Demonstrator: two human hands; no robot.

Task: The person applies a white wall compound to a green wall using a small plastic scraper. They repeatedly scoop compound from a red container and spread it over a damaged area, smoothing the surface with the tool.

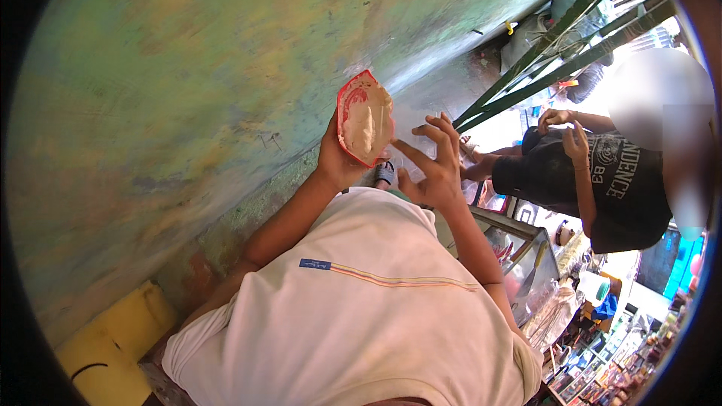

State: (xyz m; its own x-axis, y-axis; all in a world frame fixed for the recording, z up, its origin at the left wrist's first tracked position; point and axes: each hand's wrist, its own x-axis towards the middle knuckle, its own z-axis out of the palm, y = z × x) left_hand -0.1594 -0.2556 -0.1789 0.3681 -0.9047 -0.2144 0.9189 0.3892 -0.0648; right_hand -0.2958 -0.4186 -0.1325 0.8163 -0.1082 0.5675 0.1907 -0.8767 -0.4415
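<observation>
My left hand is wrapped round a cut red plastic container in front of the wall. A thick cream-coloured paste coats its inside, with red showing through at the upper left. My right hand is just to the right of the container, its fingers spread and nothing seen in them. The right index fingertip comes close to the container's right edge; whether it touches the paste I cannot tell.
A green, blotchy painted wall fills the left. Yellow foam lies at the lower left. Green poles slant at the upper right. A person in a dark shirt stands at the right, above a metal-framed table and crowded goods.
</observation>
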